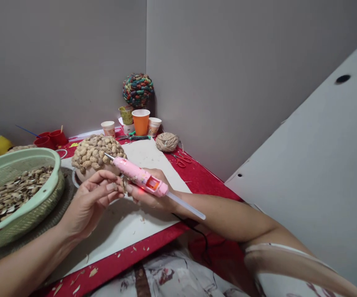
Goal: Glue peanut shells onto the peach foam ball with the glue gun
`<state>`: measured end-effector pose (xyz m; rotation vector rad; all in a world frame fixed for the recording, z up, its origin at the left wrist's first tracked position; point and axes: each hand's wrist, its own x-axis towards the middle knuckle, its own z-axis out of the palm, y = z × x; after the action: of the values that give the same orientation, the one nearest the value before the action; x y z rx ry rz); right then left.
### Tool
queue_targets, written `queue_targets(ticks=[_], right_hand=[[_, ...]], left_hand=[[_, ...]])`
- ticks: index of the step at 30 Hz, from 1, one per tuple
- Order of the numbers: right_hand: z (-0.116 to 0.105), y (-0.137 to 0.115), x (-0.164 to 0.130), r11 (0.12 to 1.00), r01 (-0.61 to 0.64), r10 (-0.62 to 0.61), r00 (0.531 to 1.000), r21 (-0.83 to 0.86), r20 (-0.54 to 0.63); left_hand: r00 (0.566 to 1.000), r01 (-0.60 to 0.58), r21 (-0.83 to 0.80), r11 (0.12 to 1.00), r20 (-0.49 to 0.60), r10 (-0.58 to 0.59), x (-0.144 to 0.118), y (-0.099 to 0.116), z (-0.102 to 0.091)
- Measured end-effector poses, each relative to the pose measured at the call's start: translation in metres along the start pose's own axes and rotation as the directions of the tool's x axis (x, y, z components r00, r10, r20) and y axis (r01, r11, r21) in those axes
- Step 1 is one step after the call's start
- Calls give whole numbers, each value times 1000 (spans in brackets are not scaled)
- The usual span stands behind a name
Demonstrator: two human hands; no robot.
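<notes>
My right hand [149, 194] grips a pink glue gun [139, 176] with a clear glue stick poking out of its back; its metal tip points up-left toward a dome covered in nut shells [94, 152]. My left hand [90, 198] hovers just left of the gun, fingers pinched together on a small piece that I cannot make out, close to the dome's near side. Both hands are above a white board [149, 156] that lies on the red tablecloth [203, 179].
A green basket [26, 206] full of shells sits at the left. At the back stand an orange cup [140, 121], paper cups, red cups [50, 138], a ball of twine [166, 142], red scissors [181, 161] and a multicoloured ball [138, 89]. Grey walls close the corner; a white panel slants at right.
</notes>
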<state>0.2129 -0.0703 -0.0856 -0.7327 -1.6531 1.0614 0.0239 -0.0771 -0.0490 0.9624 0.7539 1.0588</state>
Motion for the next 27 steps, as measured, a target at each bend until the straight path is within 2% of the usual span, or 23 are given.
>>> queue_targets(ticks=[4, 9, 11, 16, 21, 27], right_hand=[[-3, 0, 1, 997, 83, -83, 996, -8, -21], [-4, -3, 1, 986, 157, -159, 986, -58, -42], [-3, -2, 2, 986, 160, -162, 985, -46, -55], [-3, 3, 3, 975, 204, -207, 978, -89, -34], [-6, 1, 2, 955, 249, -249, 968, -161, 19], [-6, -1, 2, 959, 218, -216, 976, -180, 29]], left_hand=[[999, 41, 21, 999, -32, -40, 3, 1, 0], [991, 119, 17, 993, 59, -120, 5, 4, 1], [995, 82, 33, 996, 45, -83, 5, 4, 1], [997, -2, 70, 998, -76, 8, 3, -1, 2], [997, -26, 94, 995, -72, 33, 4, -4, 1], [996, -41, 104, 994, -69, 48, 3, -3, 1]])
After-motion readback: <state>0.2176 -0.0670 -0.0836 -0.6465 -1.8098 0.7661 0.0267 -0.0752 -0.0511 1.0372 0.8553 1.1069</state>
